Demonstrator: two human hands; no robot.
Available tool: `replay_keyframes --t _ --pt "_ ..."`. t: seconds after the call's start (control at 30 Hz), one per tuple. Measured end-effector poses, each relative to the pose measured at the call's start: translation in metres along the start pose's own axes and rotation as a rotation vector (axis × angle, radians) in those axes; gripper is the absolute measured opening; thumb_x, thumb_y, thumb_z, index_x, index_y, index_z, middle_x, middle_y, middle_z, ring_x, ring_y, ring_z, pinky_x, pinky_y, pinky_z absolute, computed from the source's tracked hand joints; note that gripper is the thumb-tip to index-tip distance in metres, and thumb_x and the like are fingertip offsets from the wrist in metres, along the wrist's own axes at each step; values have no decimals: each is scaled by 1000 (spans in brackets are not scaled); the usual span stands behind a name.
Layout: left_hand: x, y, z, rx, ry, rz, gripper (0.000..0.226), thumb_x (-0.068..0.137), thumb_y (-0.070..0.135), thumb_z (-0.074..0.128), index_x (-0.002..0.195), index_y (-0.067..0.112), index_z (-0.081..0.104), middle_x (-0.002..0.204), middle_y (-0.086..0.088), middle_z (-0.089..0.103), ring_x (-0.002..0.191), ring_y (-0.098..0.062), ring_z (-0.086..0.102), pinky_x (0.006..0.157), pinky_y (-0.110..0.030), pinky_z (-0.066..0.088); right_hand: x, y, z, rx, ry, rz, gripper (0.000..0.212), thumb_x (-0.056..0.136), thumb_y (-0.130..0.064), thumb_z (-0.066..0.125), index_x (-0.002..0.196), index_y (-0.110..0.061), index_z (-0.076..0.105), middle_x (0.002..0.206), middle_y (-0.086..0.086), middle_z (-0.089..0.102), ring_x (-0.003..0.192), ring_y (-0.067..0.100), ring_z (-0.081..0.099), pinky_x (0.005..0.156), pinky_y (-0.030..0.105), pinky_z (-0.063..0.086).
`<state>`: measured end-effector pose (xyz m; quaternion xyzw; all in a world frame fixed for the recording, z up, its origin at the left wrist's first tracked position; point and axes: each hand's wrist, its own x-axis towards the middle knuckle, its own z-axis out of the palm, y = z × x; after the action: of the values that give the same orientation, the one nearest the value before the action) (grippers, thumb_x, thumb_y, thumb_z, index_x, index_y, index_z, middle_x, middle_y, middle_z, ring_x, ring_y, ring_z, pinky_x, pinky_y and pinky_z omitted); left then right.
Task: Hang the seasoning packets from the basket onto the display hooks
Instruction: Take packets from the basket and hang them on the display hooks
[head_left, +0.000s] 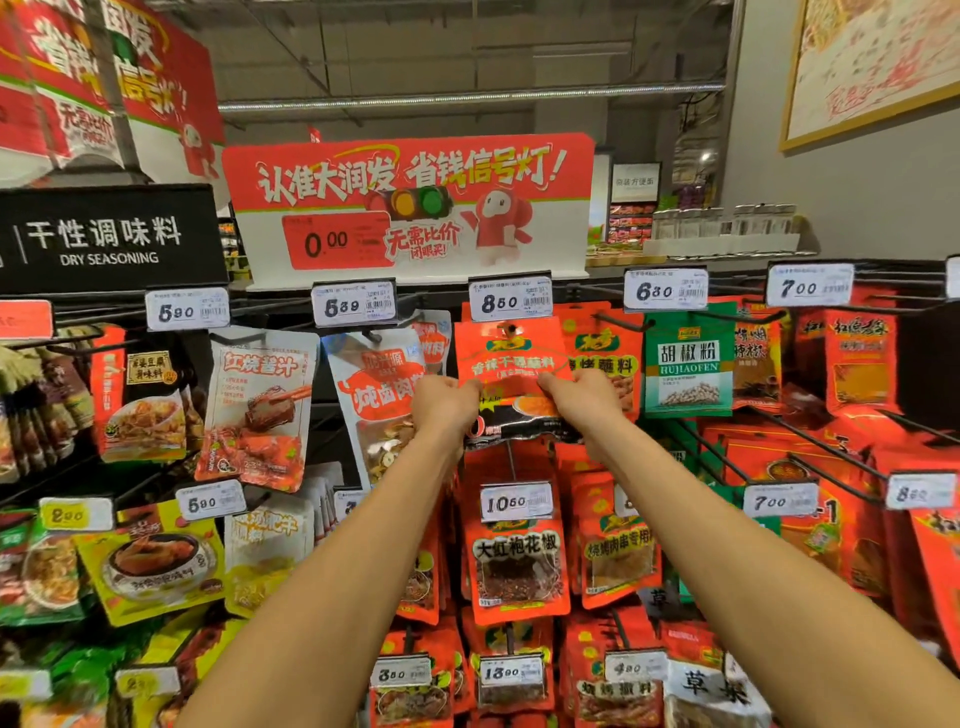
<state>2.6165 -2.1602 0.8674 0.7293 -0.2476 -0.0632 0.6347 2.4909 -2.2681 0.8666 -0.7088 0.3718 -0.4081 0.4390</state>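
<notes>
A red seasoning packet (511, 364) with a black lower band is held up against the display, just below the 8.50 price tag (510, 301). My left hand (445, 402) pinches its left edge and my right hand (582, 395) pinches its right edge. The hole at the packet's top sits at the tip of a black display hook (511, 328); I cannot tell whether the hook has passed through it. More red packets hang behind it. The basket is out of view.
Rows of black hooks carry hanging packets all around: white-and-red sauce pouches (260, 405) at left, a green pepper packet (688, 364) at right, red packets (517, 561) below. A red promotional sign (410, 208) stands on top. Bare hook rods (753, 457) jut out at right.
</notes>
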Motion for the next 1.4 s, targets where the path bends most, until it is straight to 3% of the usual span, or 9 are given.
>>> replay_keyframes --t 0.13,0.27,0.47,0.63,0.83,1.03,1.13,1.23,1.4 --pt "13 6 10 89 -31 -41 17 94 21 67 97 5 62 100 -11 69 92 -30 66 86 -39 58 20 7 11 -40 -39 101 51 93 -43 67 123 -2 63 122 14 67 113 34 64 99 43 52" --pt "10 -1 9 80 -133 -45 3 93 12 61 93 9 62 101 -9 69 93 -27 65 87 -38 56 17 24 18 94 -41 103 21 94 -34 68 90 -13 69 101 8 71 101 30 67 87 37 53" --pt "-1 1 -13 83 -183 55 9 95 16 62 86 14 63 79 6 63 75 -11 58 67 -26 42 5 31 7 69 55 141 25 95 -35 65 110 -15 69 109 5 70 104 28 63 97 44 53" --pt "-30 -1 -43 -124 -232 182 34 99 17 61 132 11 62 122 1 69 111 -18 66 100 -36 53 -22 21 3 40 190 -7 18 96 -30 62 108 -20 71 105 -2 70 93 18 64 82 35 52" --pt "-49 -20 -99 -537 -292 132 16 102 15 55 103 10 70 88 -8 79 73 -20 75 66 -26 60 -53 0 35 565 -113 57 9 96 -17 60 95 -13 69 82 13 78 77 28 77 56 30 60" --pt "-30 -64 -142 -129 327 258 9 93 22 67 102 21 69 92 6 68 77 3 60 71 -27 48 -54 -9 86 134 -258 -127 41 94 -27 70 129 -8 62 120 9 69 108 22 67 92 42 57" --pt "-23 -73 -146 -102 146 192 37 91 35 71 124 20 63 104 7 69 89 -9 67 80 -35 57 -56 -14 108 120 -284 -141 42 95 -27 69 132 -8 62 119 6 71 108 19 67 92 38 53" --pt "-12 -75 -144 -155 26 209 3 92 31 69 93 29 71 84 4 77 79 -21 72 74 -43 58 -56 -18 120 167 -208 -181 13 96 -30 67 104 -21 72 87 -12 76 75 3 69 67 28 50" --pt "20 -77 -140 -172 -16 183 22 84 26 69 82 5 69 69 -12 67 61 -20 56 59 -38 45 -49 -20 127 155 -70 -204 19 95 -35 67 84 -21 73 74 -4 75 65 14 65 62 34 50"
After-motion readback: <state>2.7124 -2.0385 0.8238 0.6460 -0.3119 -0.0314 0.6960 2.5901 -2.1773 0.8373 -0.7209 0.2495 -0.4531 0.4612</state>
